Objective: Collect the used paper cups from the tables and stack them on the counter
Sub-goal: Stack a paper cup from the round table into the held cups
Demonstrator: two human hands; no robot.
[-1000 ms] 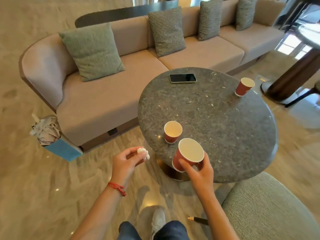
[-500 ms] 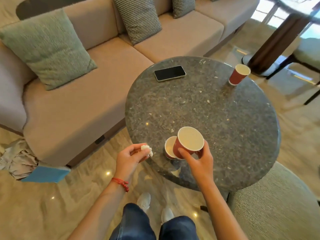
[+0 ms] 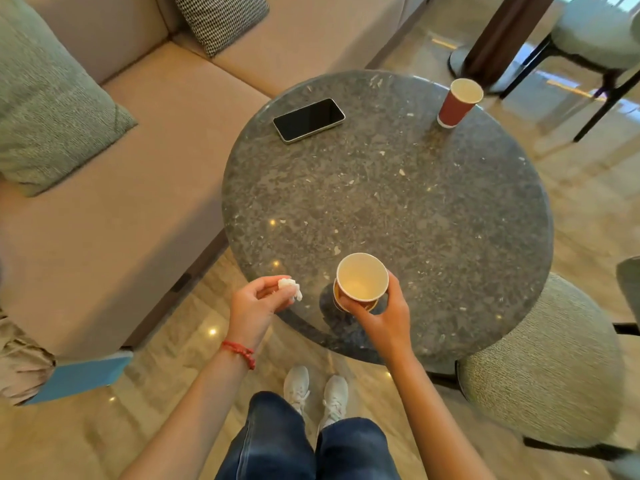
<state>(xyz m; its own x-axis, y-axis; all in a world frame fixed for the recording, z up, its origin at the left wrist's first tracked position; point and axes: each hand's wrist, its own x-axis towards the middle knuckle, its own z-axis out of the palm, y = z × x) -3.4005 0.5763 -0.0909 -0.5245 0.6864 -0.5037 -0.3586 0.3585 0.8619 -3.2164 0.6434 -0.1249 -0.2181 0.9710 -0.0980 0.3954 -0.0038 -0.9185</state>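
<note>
The right hand (image 3: 379, 315) holds a red paper cup (image 3: 361, 279) in a curled grip over the near edge of the round stone worktop (image 3: 398, 202). The cup is upright, mouth up, its long axis vertical. The left hand (image 3: 256, 303) pinches a crumpled white tissue (image 3: 290, 287). A second cup (image 3: 459, 102) stands upright at the far edge, well apart from a phone (image 3: 309, 120).

Arms: bare, no sleeves in view
Left wrist: thin red braided cord bracelet (image 3: 239, 353), wound round more than once
Legs: dark blue denim jeans (image 3: 304, 445)
Feet: pale white-grey lace-up sneakers (image 3: 317, 393), white laces
</note>
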